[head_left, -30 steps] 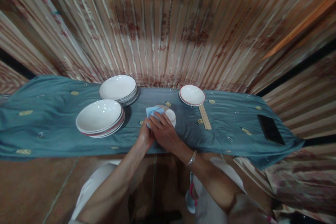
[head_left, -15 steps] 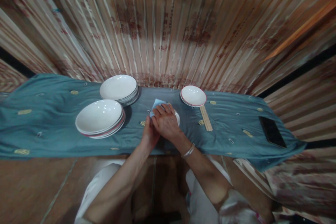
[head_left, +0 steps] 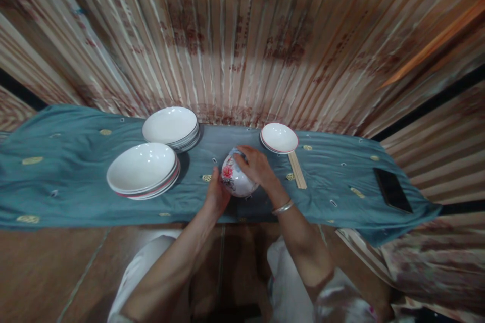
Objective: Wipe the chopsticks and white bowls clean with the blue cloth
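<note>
A white bowl [head_left: 239,181] with a pink flower on its outside is tipped over on its side above the cloth-covered table. My left hand [head_left: 219,194] grips it from the left, thumb up along its wall. Over the bowl's upper edge lies my right hand [head_left: 254,163], closed on a light blue cloth [head_left: 235,152] pressed to the rim. Only a small part of that cloth shows between the fingers and the bowl. The bowl's inside is turned away from me and hidden.
Stacked white plates [head_left: 170,125] stand at the back left, and stacked larger bowls [head_left: 142,169] in front of them. At the right are small stacked dishes [head_left: 279,137], wooden chopsticks [head_left: 297,170] and a black phone [head_left: 392,190]. A curtain [head_left: 235,50] hangs behind the table.
The bowl has turned so its flowered outside faces me. My right hand has shifted right, from over my left hand to the bowl's upper edge, with the blue cloth.
</note>
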{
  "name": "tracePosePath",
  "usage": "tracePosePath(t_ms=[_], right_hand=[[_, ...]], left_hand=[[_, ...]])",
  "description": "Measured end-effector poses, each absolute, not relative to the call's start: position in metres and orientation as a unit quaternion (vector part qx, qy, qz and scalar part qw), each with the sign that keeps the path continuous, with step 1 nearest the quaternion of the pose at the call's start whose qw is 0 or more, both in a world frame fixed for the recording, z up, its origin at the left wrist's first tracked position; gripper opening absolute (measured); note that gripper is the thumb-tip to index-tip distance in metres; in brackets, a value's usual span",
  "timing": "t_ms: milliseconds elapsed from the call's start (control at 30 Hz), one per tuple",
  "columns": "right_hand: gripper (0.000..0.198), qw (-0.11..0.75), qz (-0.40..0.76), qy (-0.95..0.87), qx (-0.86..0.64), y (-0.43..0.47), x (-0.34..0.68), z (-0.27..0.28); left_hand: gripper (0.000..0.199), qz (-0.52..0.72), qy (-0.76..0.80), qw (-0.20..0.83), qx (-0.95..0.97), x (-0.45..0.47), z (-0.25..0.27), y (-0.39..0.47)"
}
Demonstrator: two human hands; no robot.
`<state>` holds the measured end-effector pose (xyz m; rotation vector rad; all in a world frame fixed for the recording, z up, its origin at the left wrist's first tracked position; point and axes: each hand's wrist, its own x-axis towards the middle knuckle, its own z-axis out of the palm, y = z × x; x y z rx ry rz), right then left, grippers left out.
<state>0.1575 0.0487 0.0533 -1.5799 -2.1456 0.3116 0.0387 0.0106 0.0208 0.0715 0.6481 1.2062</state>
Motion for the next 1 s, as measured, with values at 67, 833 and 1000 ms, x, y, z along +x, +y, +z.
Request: tracePosePath(t_ms=[67, 833, 1000], right_hand=[[0.031, 0.233, 0.127, -0.762, -0.591, 0.052, 0.164, 0.049], [0.038, 0.174, 0.103, -0.735, -0.647, 0.05, 0.199, 0.012], [0.041, 0.225, 0.058, -0.766, -0.599, 0.048, 0.21, -0.009]], left_hand=[[0.053, 0.555, 0.293, 0.778, 0.035, 0.039, 0.022, 0.01], [0.055, 0.542, 0.323, 0.776, 0.021, 0.034, 0.013, 0.013], [0.054, 0.541, 0.321, 0.777, 0.022, 0.032, 0.006, 0.014]])
